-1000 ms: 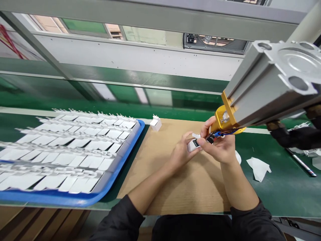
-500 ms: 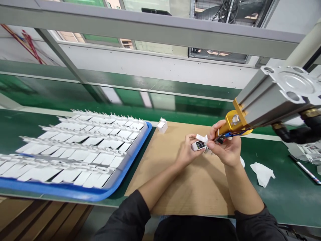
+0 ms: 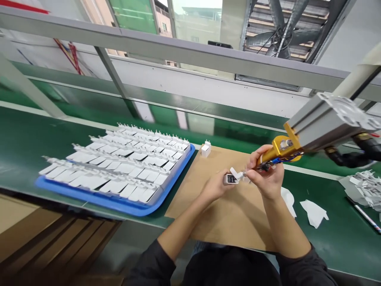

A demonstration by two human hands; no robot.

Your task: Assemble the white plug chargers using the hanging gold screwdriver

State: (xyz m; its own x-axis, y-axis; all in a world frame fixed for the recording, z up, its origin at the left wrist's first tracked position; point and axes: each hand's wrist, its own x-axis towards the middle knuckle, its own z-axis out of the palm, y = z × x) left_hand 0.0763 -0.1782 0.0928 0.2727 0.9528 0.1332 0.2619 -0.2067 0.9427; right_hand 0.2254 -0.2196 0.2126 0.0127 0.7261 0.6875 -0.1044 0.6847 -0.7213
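My left hand [image 3: 214, 186] is closed around a small white plug adapter housing [image 3: 228, 178] above the brown cardboard sheet [image 3: 226, 222]. The housing's end is uncovered, showing dark parts inside, and a white end piece [image 3: 236, 173] stands at an angle beside it. My right hand [image 3: 270, 184] grips the gold front of a pneumatic tool [image 3: 281, 149] with a silver cylinder body. The tool's tip points left and meets or nearly meets the white end piece; exact contact is too small to tell. Blue wires and dark parts show by the right fingers.
A blue tray [image 3: 131, 210] of white plug adapters [image 3: 127, 169] in rows lies left. One lone adapter [image 3: 206, 150] stands at the cardboard's far edge. On the right are white scraps [image 3: 314, 213], a marker pen [image 3: 366, 216] and a pile of white pieces [image 3: 364, 188].
The camera view has shifted, tilting up and leftward. Both hands keep their holds, and the housing and its white end piece have turned slightly at the tool's tip.
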